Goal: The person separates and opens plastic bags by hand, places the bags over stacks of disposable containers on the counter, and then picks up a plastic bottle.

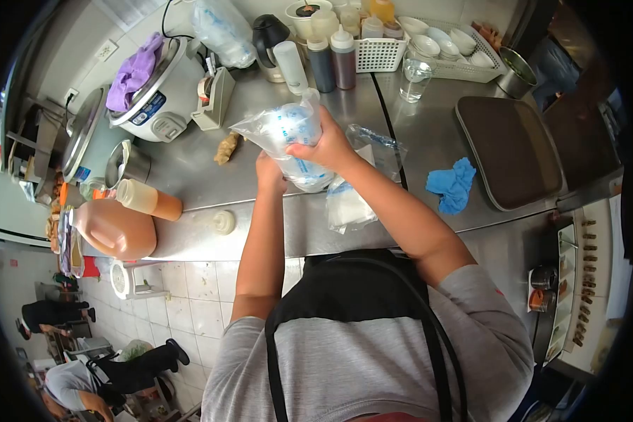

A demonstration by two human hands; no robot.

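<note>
Above a steel counter, I grip a bulging clear plastic bag with blue print, my right hand closed around its side with the thumb across the front and my left hand clasping its lower left, the fingertips partly hidden. A second plastic bag lies beneath my right forearm, a piece of ginger sits to the left, and a crumpled blue glove or cloth rests near a brown tray at right.
</note>
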